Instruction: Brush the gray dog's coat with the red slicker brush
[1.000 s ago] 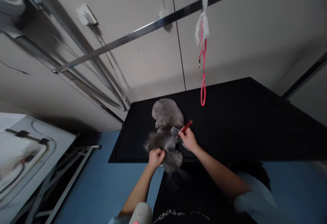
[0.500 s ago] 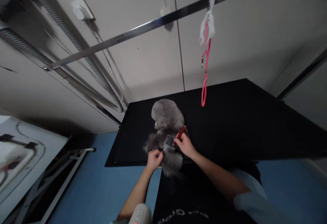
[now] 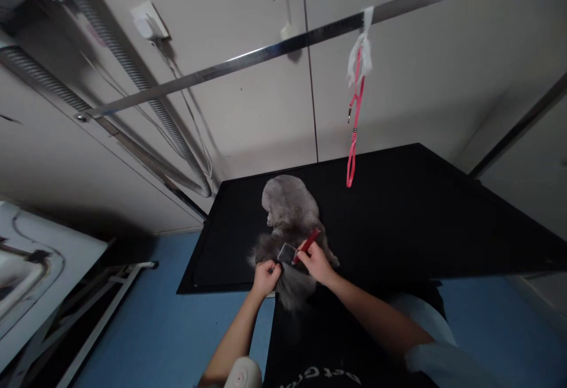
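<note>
A small grey fluffy dog sits on a black grooming table, facing away from me. My right hand is closed round the red handle of a slicker brush; the brush's grey pad rests on the fur at the dog's rear. My left hand is closed on a tuft of the dog's fur, just left of the brush, near the table's front edge.
A pink leash loop hangs from a metal bar over the table. Ribbed hoses run down the wall at left. Another table stands at far left on the blue floor.
The brush and my right hand have moved down and left along the dog's back toward its rear. My left hand has kept its hold on the fur.
</note>
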The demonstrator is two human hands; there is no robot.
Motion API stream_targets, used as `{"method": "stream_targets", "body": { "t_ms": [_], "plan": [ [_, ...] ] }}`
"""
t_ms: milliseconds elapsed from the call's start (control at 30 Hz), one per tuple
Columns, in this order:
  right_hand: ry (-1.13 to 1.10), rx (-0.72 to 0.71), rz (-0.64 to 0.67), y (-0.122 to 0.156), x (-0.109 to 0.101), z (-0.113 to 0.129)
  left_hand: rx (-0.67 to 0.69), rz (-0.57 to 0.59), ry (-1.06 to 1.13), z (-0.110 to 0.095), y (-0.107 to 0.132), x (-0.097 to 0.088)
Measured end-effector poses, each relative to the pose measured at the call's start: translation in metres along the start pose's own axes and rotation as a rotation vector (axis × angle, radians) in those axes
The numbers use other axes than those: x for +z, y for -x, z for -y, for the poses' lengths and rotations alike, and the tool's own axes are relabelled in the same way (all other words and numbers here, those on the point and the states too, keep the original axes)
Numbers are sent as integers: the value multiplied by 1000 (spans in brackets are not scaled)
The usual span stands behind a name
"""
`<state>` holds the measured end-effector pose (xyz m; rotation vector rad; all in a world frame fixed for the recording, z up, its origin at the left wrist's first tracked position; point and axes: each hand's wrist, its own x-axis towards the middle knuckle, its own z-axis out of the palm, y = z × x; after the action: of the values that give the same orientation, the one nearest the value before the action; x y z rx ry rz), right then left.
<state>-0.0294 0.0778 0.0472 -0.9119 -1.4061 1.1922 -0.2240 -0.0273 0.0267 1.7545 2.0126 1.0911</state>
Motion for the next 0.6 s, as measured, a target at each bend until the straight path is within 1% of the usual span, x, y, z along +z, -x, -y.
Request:
{"method": "stream_targets", "body": {
  "t_ms": [33,67,133,167,200,267,300,333,367,433,467,500,567,600],
  "plan": [
    [11,10,10,0,0,0,0,0,3,0,0,0],
    [21,11,-41,-1,-1,0,1,-3,4,0,0,0],
    [24,-17,-224,-4,-3,3,3,-9,6,0,1,-1],
    [24,-36,-257,-4,-3,4,5,-12,9,0,1,-1],
    [27,-49,-223,-4,-3,6,8,-12,13,0,2,-1],
    [54,-31,-9,-1,-1,9,12,-16,23,0,3,-1],
    [77,-12,77,0,1,10,13,-18,27,0,3,0],
    [106,-3,101,1,2,12,15,-21,29,0,3,0],
    [134,-10,55,1,2,13,17,-23,29,0,4,1],
    [159,-61,-125,1,2,15,19,-23,25,0,5,2],
    [153,-84,-164,1,2,15,19,-23,24,0,5,3],
    [140,-90,-138,1,2,15,18,-24,23,0,6,3],
    [117,-36,32,0,0,16,15,-25,26,1,7,4],
    [120,-5,88,-1,-1,16,14,-24,30,1,8,4]
  ]
}}
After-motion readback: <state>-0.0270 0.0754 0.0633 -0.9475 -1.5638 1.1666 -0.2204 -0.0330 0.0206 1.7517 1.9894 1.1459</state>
